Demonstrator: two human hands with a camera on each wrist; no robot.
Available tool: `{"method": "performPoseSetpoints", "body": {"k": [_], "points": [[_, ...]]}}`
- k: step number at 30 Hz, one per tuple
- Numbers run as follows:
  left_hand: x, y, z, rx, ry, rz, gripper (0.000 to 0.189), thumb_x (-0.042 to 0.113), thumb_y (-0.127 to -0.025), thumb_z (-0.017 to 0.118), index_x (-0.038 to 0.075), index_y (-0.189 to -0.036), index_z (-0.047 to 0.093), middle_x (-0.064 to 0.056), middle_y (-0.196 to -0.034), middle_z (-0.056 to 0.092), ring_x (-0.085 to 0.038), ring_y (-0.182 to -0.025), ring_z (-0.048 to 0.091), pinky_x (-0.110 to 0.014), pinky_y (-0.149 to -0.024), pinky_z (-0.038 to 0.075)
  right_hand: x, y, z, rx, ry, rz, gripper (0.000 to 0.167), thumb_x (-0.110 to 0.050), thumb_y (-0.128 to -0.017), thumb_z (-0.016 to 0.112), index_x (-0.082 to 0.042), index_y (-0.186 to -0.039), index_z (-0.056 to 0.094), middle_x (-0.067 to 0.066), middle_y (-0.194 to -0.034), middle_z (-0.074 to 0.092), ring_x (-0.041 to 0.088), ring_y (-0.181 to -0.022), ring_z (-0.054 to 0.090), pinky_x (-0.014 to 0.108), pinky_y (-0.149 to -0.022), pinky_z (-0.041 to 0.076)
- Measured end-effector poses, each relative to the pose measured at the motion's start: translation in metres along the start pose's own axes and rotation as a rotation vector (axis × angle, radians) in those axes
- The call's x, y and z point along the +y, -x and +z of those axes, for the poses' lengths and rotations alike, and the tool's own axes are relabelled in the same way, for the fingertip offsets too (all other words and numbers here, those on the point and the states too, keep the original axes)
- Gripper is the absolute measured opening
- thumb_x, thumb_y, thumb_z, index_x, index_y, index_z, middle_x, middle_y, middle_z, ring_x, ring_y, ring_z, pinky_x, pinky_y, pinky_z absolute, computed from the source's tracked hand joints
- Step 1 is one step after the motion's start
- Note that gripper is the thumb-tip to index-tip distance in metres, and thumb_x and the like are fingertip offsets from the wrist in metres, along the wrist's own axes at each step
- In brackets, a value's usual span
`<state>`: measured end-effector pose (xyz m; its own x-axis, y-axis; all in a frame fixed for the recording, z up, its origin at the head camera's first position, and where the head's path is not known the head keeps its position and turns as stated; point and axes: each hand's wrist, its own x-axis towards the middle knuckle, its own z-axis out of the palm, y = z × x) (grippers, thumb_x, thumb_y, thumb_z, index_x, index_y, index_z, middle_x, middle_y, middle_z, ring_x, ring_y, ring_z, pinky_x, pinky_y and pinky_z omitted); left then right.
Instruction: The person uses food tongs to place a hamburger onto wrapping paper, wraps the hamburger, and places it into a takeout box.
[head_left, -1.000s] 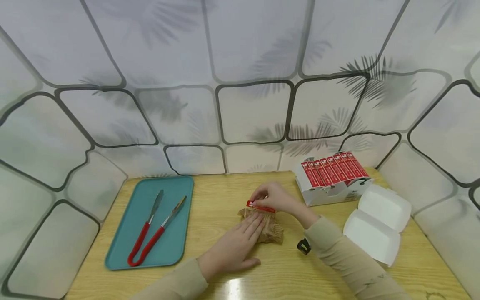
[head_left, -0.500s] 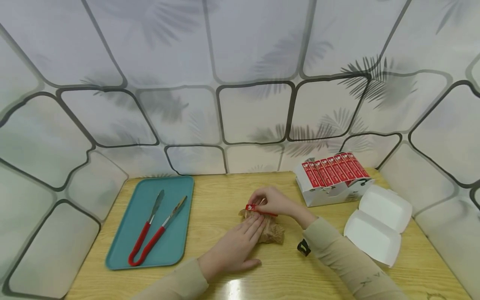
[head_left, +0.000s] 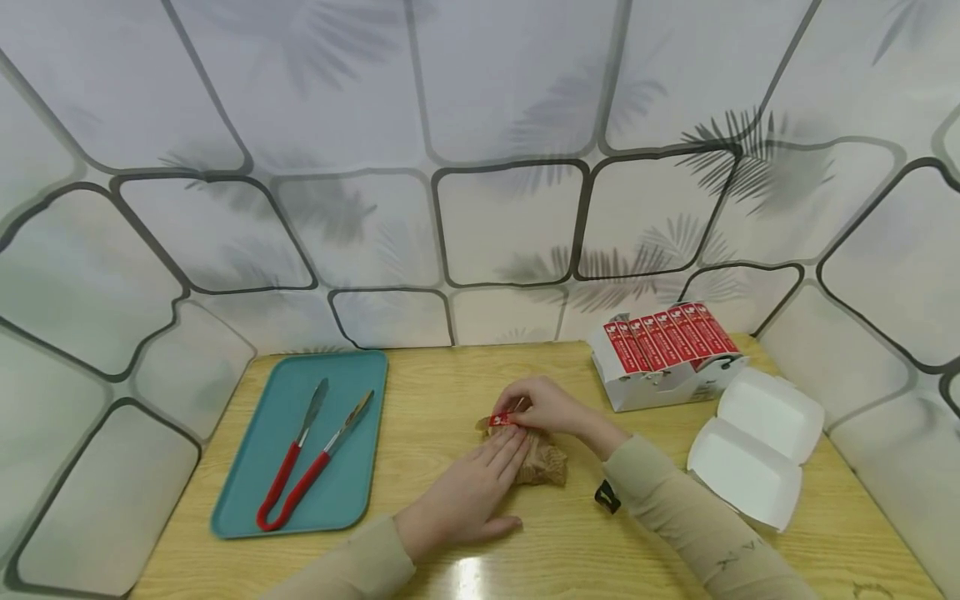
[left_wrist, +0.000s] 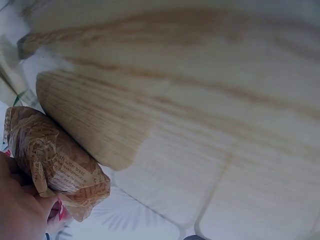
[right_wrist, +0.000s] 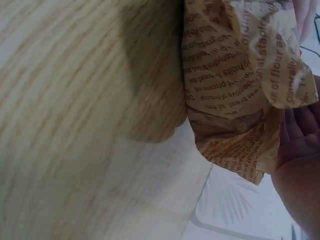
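A crumpled brown paper packet (head_left: 546,467), printed with lines of dark text, lies on the table in front of me. My left hand (head_left: 468,496) rests flat across its left part, fingers straight and thumb out to the side. At the packet's far edge, my right hand (head_left: 546,403) pinches a red strip (head_left: 499,419) with a white mark, much of it hidden under the fingers. In the left wrist view the packet (left_wrist: 60,165) shows its folded, wrinkled paper beside the hand. The right wrist view has the packet (right_wrist: 225,75) close up, its loose flap near the hand.
On the left, a teal tray (head_left: 348,492) bears red-handled tongs (head_left: 303,479). At the back right stands a white carton (head_left: 637,392) of red-topped packs (head_left: 667,337), with an opened white foam box (head_left: 750,467) in front. A small black object (head_left: 607,497) lies by the right sleeve.
My right hand has come slightly nearer to me with the red strip, which now sits lower against the packet beside my left fingertips. The left hand stays in place.
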<state>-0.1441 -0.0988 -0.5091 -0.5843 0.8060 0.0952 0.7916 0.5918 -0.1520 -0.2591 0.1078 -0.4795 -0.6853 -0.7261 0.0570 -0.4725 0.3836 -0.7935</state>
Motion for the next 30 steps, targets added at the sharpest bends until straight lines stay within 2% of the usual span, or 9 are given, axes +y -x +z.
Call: {"method": "performPoseSetpoints", "body": {"k": [5,10,15,20,23,27,30], "points": [[0.000,0.000,0.000,0.012,-0.017,0.001,0.100,0.069,-0.101,0.053,-0.003,-0.166,0.027,-0.020,-0.174,0.029,-0.032,-0.163,0.030,-0.038,-0.134,0.030,-0.001,0.001,0.002,0.034,0.093,-0.030,0.018,0.005,-0.094,0.073,-0.006,-0.106,0.081,0.009,-0.107,0.081,0.017,-0.097,0.077,0.023,-0.087,0.063],[-0.001,0.000,-0.001,0.003,-0.021,0.001,0.099,0.069,-0.102,0.052,-0.003,-0.166,0.027,-0.020,-0.174,0.028,-0.031,-0.163,0.030,-0.038,-0.134,0.030,-0.001,0.004,0.004,0.067,0.194,-0.107,0.019,0.003,-0.094,0.074,-0.007,-0.107,0.083,0.008,-0.107,0.082,0.023,-0.101,0.077,0.033,-0.093,0.064],[-0.001,0.000,-0.002,-0.008,-0.012,0.002,0.097,0.068,-0.103,0.050,-0.002,-0.166,0.027,-0.020,-0.174,0.029,-0.032,-0.163,0.029,-0.038,-0.134,0.030,0.000,0.007,0.007,0.083,0.265,-0.140,0.023,0.004,-0.094,0.073,-0.007,-0.113,0.082,0.009,-0.112,0.082,0.026,-0.106,0.077,0.041,-0.099,0.063],[-0.001,0.001,-0.001,-0.014,-0.006,0.003,0.096,0.068,-0.103,0.050,-0.002,-0.166,0.028,-0.020,-0.174,0.029,-0.032,-0.163,0.029,-0.038,-0.134,0.030,-0.001,0.010,0.009,0.091,0.444,-0.167,0.027,-0.003,-0.097,0.072,-0.006,-0.123,0.079,0.011,-0.120,0.080,0.028,-0.113,0.074,0.047,-0.104,0.060],[-0.001,0.001,0.000,-0.008,-0.014,0.005,0.098,0.069,-0.103,0.049,-0.003,-0.166,0.027,-0.021,-0.174,0.027,-0.033,-0.163,0.029,-0.038,-0.134,0.030,-0.003,0.013,0.009,0.127,0.502,-0.137,0.029,-0.006,-0.098,0.073,-0.006,-0.126,0.078,0.012,-0.124,0.078,0.031,-0.117,0.072,0.050,-0.107,0.058],[-0.001,0.001,0.001,0.015,-0.021,0.003,0.099,0.069,-0.102,0.050,-0.003,-0.166,0.026,-0.021,-0.175,0.026,-0.033,-0.163,0.029,-0.038,-0.134,0.030,-0.004,0.020,0.010,0.218,0.485,-0.063,0.028,-0.007,-0.098,0.074,-0.007,-0.125,0.078,0.011,-0.125,0.078,0.033,-0.120,0.072,0.053,-0.109,0.057],[0.000,0.001,0.000,0.025,-0.023,0.000,0.099,0.069,-0.102,0.050,-0.002,-0.166,0.026,-0.021,-0.175,0.026,-0.033,-0.163,0.029,-0.038,-0.134,0.031,-0.006,0.028,0.009,0.278,0.476,-0.042,0.028,-0.007,-0.098,0.073,-0.006,-0.125,0.077,0.011,-0.124,0.079,0.033,-0.119,0.072,0.053,-0.108,0.057]]}}
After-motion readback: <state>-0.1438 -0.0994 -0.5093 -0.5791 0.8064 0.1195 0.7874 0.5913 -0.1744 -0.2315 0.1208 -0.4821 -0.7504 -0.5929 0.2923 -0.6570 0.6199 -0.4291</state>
